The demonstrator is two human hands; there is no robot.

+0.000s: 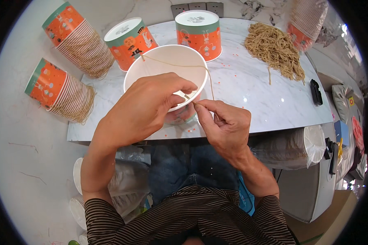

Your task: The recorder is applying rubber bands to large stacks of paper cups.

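Paper cup (167,65): white inside, orange printed wall with a teal rim band; stacked cups (75,38) alike. String (180,62) and string heap (274,47): tan. Table (253,94): white marble, grey veins; sleeves (192,216): black-and-brown stripes.

Orange-teal printed paper tubs (200,32) at table rear, stacks (79,43) left.

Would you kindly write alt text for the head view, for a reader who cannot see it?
Two hands thread tan twine through the rim of a white-lined orange paper cup on a marble table: left hand grips the rim, right hand pinches the twine. Stacked and upturned orange cups and a twine pile sit behind.
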